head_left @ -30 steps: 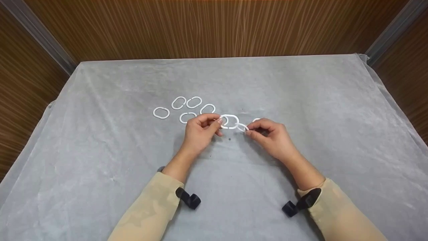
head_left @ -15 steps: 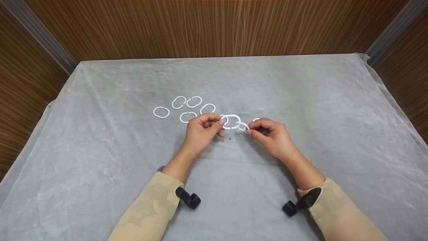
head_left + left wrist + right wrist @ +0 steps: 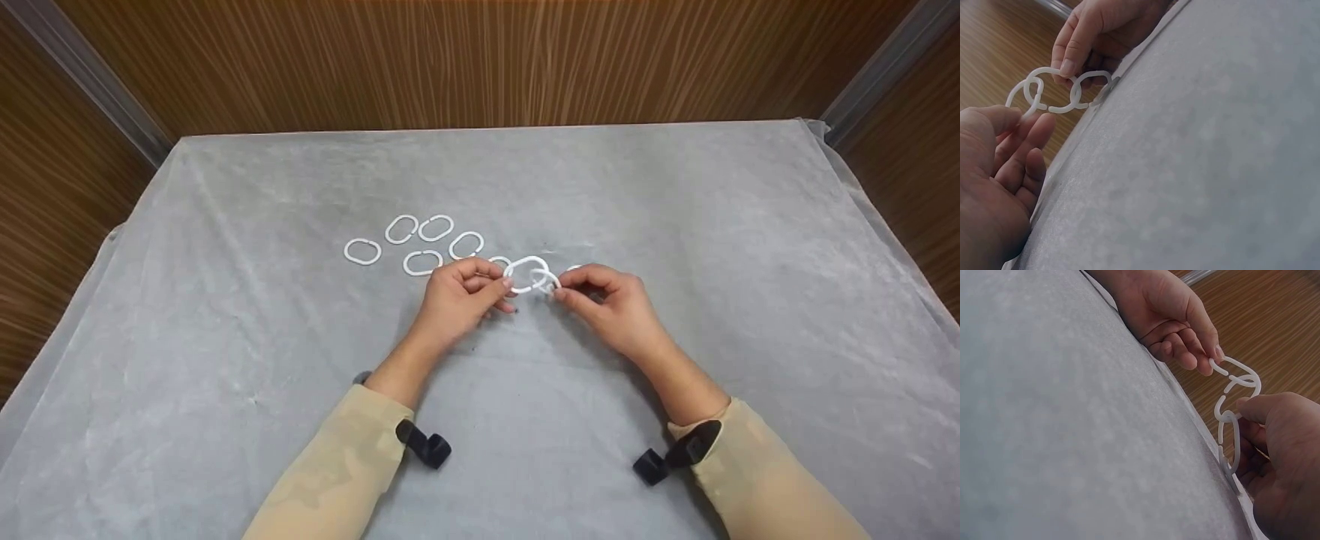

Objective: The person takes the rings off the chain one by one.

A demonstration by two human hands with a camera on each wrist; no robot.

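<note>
My left hand (image 3: 461, 301) pinches a white oval plastic ring (image 3: 528, 259) between thumb and fingers. The ring has a gap in its side. Linked through it is a second white ring (image 3: 1044, 70), which my right hand (image 3: 616, 306) pinches at its fingertips. A third ring (image 3: 1236, 439) hangs from the second one, below the right fingers. In the head view this third ring is mostly hidden behind the right hand. Both hands are close together, just above the cloth.
Several loose white rings lie flat on the grey cloth (image 3: 480, 420), among them a leftmost ring (image 3: 361, 240) and a nearer ring (image 3: 422, 274). Another ring (image 3: 500, 259) is partly covered by the left hand. A wood-grain panel (image 3: 480, 60) stands behind the table.
My left hand has shifted slightly right with its ring, and that ring has turned and overlaps the right-hand ring more. The right hand has hardly moved.
</note>
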